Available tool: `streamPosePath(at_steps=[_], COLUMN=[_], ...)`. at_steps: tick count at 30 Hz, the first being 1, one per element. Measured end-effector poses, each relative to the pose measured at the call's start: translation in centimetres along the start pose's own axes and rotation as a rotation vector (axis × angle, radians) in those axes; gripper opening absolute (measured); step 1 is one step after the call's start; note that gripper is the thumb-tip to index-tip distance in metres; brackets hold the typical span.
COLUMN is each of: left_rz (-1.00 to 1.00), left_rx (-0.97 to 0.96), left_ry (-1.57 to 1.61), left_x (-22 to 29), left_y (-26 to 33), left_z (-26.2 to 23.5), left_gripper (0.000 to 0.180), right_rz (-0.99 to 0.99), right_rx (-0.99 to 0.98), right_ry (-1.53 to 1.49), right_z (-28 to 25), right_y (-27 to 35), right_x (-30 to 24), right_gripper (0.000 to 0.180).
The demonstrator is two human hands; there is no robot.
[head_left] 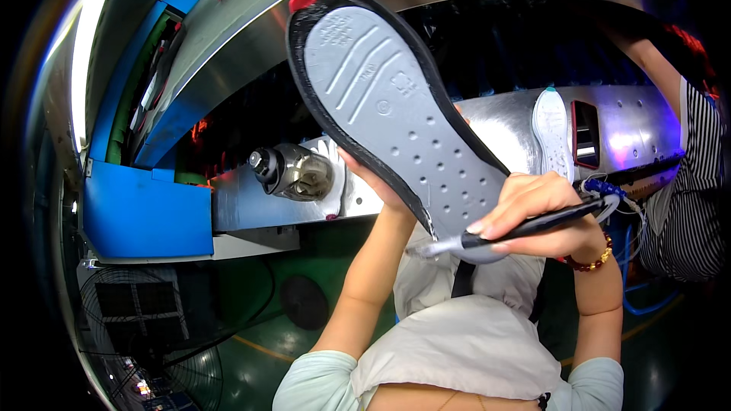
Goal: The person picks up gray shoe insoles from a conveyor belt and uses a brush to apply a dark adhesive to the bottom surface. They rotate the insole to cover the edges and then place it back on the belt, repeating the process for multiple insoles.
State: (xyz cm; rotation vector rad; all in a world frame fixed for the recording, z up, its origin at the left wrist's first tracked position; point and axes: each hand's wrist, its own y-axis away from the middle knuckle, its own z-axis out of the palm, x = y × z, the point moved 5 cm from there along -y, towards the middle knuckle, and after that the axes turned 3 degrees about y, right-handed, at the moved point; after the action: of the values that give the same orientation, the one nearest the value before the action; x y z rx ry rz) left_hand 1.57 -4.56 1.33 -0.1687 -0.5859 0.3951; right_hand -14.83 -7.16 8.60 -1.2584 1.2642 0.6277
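A large shoe sole [381,84] is held up at a slant in front of me. It has a grey dotted middle, a raised black rim and a red tab at its far end. My left hand [373,180] is closed around its left edge, with most of the fingers hidden behind it. In my right hand [537,209] is a black-handled brush [533,221], gripped like a pen. Its pale tip lies at the near left edge of the sole, where a whitish wet-looking streak shows on the rim. A thin clear tube seems to meet the handle's back end.
A dark bottle [301,171] and a white glove [333,183] lie on the metal bench [244,199]. To the right are a white sole [551,131] and a red-edged black piece [585,135]. Another person's arm [661,67] reaches in there. A fan [148,327] stands lower left.
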Motion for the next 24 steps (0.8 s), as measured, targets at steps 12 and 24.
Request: streamPosePath(at_steps=[12, 24], left_rz=[0.043, 0.053], left_rx=[-0.032, 0.049], left_ry=[0.082, -0.066], left_x=[1.5, 2.8], left_y=[-1.2, -1.7], left_z=[0.6, 0.5], left_gripper=[0.1, 0.099], right_rz=[0.108, 0.137], right_rx=[0.292, 0.176], right_ry=[-0.176, 0.007], right_z=[-1.6, -1.2], right_y=[2.0, 2.7], right_x=[2.4, 3.3], right_gripper=[0.017, 0.019])
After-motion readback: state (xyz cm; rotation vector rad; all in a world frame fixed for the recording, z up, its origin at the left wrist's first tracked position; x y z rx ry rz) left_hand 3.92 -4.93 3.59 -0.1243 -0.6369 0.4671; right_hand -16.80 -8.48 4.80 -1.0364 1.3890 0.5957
